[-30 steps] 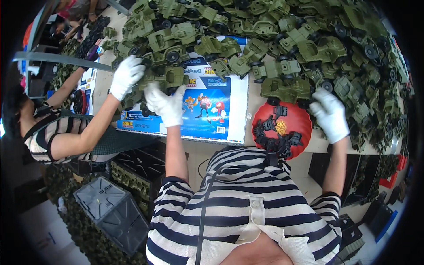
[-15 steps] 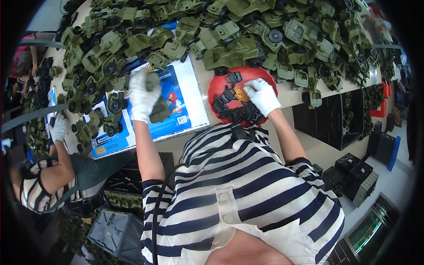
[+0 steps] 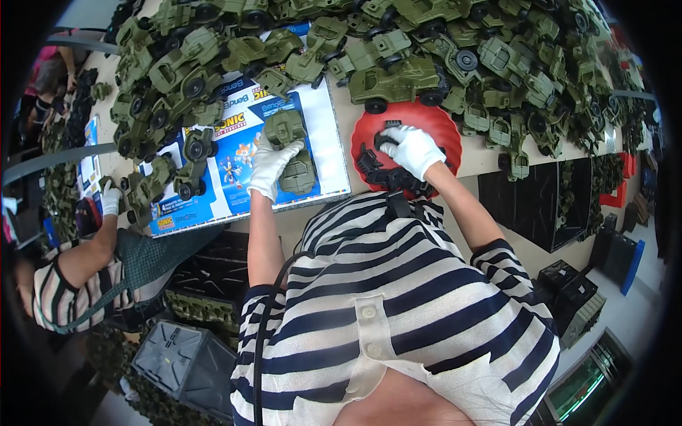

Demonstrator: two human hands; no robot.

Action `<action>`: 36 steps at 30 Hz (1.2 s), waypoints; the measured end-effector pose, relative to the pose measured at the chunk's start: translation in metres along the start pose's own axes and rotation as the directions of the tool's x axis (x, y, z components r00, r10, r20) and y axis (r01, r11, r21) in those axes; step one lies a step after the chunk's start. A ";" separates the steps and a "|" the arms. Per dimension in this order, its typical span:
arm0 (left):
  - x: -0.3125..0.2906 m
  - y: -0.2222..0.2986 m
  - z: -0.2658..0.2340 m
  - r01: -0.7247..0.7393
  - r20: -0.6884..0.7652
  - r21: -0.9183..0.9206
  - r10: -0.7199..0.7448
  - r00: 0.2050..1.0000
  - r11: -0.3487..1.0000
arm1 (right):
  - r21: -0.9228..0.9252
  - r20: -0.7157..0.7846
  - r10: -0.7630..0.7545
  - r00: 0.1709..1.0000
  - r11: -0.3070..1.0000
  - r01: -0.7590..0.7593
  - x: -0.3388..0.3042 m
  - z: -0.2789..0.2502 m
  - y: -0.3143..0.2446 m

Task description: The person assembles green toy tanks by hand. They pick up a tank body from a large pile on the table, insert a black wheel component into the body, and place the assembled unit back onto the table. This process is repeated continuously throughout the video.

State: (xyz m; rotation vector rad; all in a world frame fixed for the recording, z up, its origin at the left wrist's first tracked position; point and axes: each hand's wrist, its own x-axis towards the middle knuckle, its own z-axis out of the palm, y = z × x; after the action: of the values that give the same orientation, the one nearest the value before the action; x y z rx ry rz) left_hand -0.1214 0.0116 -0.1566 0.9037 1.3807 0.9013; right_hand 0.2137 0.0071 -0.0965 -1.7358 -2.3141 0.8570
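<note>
My left hand (image 3: 273,169), in a white glove, grips an olive green toy jeep (image 3: 287,129) over the blue printed sheet. Its fingers lie across the middle of the toy, which stands lengthwise away from me. A white glove also covers my right hand (image 3: 418,150), which reaches into a scalloped red bowl (image 3: 449,131). The thumb and fingers close on a small black plastic part (image 3: 387,135). More black plastic parts (image 3: 383,174) lie in the bowl below this hand, partly covered by it.
Olive toy jeeps (image 3: 398,78) with black wheels pile up along the table's far side and left. The blue printed sheet (image 3: 330,153) lies at the near edge. A black crate (image 3: 522,202) stands at right. A co-worker's gloved hand (image 3: 111,199) is at far left.
My left hand has moved right with the jeep and tilted it into fuller view. My right hand has closed on a black part in the bowl. An orange piece there no longer shows.
</note>
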 end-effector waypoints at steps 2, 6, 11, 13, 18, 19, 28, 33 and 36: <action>-0.006 0.017 0.006 -0.016 0.089 0.006 0.015 0.996 1.000 | 0.202 -0.157 0.019 0.987 0.979 0.014 -0.003 -0.004 0.002; -0.044 0.053 0.029 -0.121 0.271 0.109 0.088 0.958 0.987 | 0.803 0.224 0.180 0.958 0.523 -0.286 -0.004 -0.045 -0.020; -0.069 0.111 0.061 -0.397 0.466 0.596 0.101 0.879 0.698 | 0.286 0.121 -0.115 0.986 0.955 0.076 0.012 -0.074 -0.045; -0.071 0.112 0.067 -0.386 0.479 0.610 0.066 0.875 0.692 | 0.219 0.243 -0.276 0.930 0.950 0.224 0.016 -0.086 -0.051; -0.074 0.113 0.064 -0.281 0.512 0.367 0.060 0.857 0.887 | 0.381 0.556 -0.337 0.760 0.916 0.128 0.024 -0.124 -0.056; -0.075 0.118 0.063 -0.222 0.547 0.307 0.020 0.837 0.925 | 0.441 0.461 -0.373 0.805 0.884 0.157 0.024 -0.118 -0.054; -0.083 0.133 0.062 0.043 0.708 -0.052 0.006 0.706 0.998 | 0.789 0.344 -0.434 0.833 0.614 -0.006 0.020 -0.120 -0.055; -0.090 0.136 0.068 0.118 0.619 -0.188 0.024 0.785 0.975 | 0.953 0.060 -0.194 0.979 0.303 0.001 0.014 -0.081 -0.033; -0.087 0.131 0.063 0.208 0.610 -0.151 -0.074 0.789 0.966 | 0.975 0.119 -0.158 0.980 0.203 -0.085 0.001 -0.072 -0.034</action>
State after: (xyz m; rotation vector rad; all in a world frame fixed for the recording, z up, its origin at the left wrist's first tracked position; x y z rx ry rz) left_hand -0.0580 -0.0156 -0.0021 0.8125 0.7670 0.5545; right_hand 0.2151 0.0281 -0.0194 -0.9280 -1.1175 1.9624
